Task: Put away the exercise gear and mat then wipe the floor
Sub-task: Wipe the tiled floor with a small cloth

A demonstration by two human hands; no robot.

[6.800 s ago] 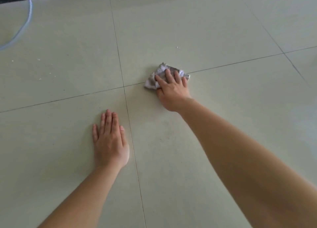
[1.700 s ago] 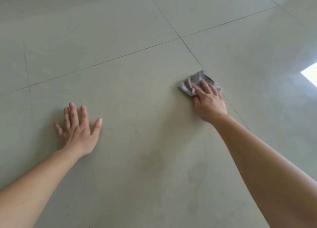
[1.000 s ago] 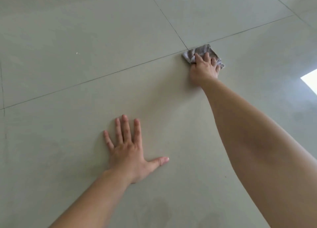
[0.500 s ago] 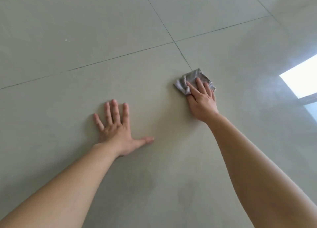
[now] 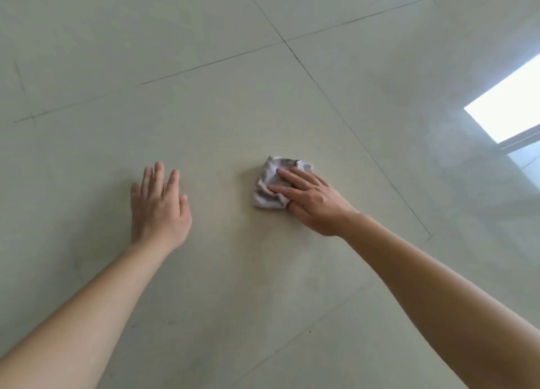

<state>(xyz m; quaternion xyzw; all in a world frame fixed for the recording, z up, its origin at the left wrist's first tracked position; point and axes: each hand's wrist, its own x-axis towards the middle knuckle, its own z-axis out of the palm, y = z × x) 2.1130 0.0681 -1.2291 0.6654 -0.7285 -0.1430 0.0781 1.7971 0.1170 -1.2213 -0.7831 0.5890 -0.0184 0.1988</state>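
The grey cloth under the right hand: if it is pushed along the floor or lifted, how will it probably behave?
The cloth is crumpled in soft folds, so lifted it would probably hang limp. The right hand lies flat on it with fingers spread, so it likely slides only under pressure. On the smooth, glossy tile floor it should glide easily, though loose edges may bunch.

Soft daylight, a bright overexposed glare patch [image 5: 508,102] at right, slightly hazy, wide-angle bending at edges.

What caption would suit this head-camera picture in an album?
Right hand presses a crumpled cloth on the tiled floor; left hand lies flat beside it.
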